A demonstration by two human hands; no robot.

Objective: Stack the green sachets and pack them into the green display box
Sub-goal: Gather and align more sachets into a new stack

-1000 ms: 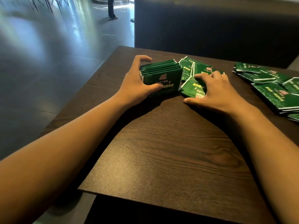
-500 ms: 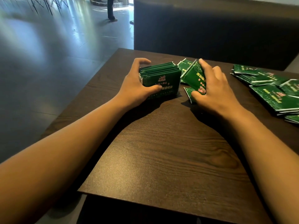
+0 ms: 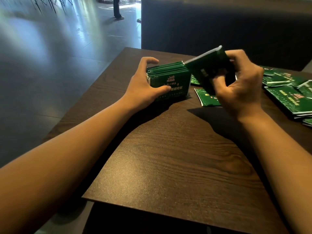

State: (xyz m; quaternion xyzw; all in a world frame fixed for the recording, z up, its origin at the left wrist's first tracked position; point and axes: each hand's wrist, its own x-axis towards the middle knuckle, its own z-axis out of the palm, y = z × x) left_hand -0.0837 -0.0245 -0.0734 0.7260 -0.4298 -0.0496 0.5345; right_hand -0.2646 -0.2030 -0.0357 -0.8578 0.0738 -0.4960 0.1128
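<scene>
From my remote seat, the table (image 3: pixel 177 157) anchors everything. On it, toward the far left, my left hand (image 3: pixel 143 86) holds a stack of sachets (image 3: pixel 170 80) standing on edge, thumb on the near face, fingers behind. Right of that stack, above the table, my right hand (image 3: pixel 239 88) grips a tilted sachet (image 3: pixel 209 68), its upper left corner near the stack's top. Under that hand a single sachet (image 3: pixel 206 98) lies flat on the table. Farther right, at the table's edge, loose sachets (image 3: pixel 287 95) lie overlapping. A bench back (image 3: pixel 219 26) stands behind the table; a person's legs (image 3: pixel 117 7) stand far behind, left.
</scene>
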